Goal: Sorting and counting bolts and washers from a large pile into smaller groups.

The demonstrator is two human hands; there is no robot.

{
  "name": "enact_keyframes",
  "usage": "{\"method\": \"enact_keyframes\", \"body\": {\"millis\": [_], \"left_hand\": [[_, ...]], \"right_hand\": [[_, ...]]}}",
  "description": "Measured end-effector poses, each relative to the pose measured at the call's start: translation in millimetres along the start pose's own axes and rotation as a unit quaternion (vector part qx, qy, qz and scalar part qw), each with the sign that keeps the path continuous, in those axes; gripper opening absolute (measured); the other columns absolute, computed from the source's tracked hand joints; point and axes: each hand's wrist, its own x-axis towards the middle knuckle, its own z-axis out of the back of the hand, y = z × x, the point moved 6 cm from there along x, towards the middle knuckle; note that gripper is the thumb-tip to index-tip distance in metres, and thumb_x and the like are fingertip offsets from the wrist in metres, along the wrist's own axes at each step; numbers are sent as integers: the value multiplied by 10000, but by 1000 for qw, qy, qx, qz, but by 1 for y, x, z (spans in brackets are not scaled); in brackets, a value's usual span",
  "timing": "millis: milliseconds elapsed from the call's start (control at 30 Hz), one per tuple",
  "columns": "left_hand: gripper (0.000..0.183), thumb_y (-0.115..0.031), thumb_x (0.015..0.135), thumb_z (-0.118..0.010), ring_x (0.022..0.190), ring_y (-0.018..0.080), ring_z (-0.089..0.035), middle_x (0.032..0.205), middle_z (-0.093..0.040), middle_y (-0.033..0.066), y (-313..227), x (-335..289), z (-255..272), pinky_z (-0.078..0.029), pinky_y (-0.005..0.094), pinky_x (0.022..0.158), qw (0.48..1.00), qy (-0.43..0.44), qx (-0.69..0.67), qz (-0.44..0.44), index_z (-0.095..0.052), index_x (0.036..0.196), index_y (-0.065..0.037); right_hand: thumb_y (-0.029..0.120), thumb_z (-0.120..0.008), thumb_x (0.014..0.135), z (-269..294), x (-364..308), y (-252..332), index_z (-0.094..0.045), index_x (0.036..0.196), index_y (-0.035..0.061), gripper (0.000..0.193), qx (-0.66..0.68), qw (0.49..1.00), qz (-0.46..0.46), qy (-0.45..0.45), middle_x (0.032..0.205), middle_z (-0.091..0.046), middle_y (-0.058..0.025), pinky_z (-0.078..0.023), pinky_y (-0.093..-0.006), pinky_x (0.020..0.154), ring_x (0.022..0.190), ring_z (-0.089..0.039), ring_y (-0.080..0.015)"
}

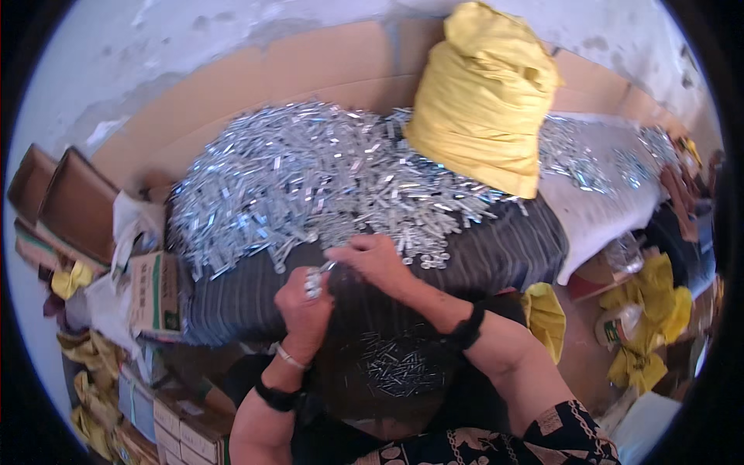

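My left hand (305, 304) is closed around a bunch of short shiny metal pieces (312, 284), their pale round ends showing in a column. My right hand (378, 262) meets it from the right, fingers pinched on a small metal piece (329, 265) that is partly hidden. Just beyond both hands a large heap of short, silvery metal pieces (302, 170) covers a dark striped cloth (232, 306). Below the hands, thin nail-like metal pins (399, 366) lie loose on a dark surface at my lap.
A full yellow woven sack (488, 101) stands on the heap's right part. Cardboard lines the wall behind. Open cardboard boxes (77, 205) and a carton (157, 293) stand at left. More metal pieces (577, 159) lie on a pale cloth at right, above yellow sacks (655, 302).
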Motion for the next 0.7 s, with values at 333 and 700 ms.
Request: {"method": "enact_keyframes", "body": {"millis": [333,700], "left_hand": [[100,-52,874,-606,476,117,-563,670,-605,74,4,-4,-10,-497,264,409,964,80,-194,162,-616,914,40],[155,-109,876,-616,500,99,-562,697,-641,93,-6,3,7,-461,239,398,934,173,-228,214,-623,840,42]], "right_hand": [[507,-426,960,-41,-5,-2,-333,1337,-98,719,404,903,-86,122,1216,-552,-224,-483,-360,896,1089,-580,-281],[28,-578,868,13,-2,0,-647,994,-26,153,-105,973,167,-121,859,-674,-110,-518,-294,712,796,-665,-179]]}}
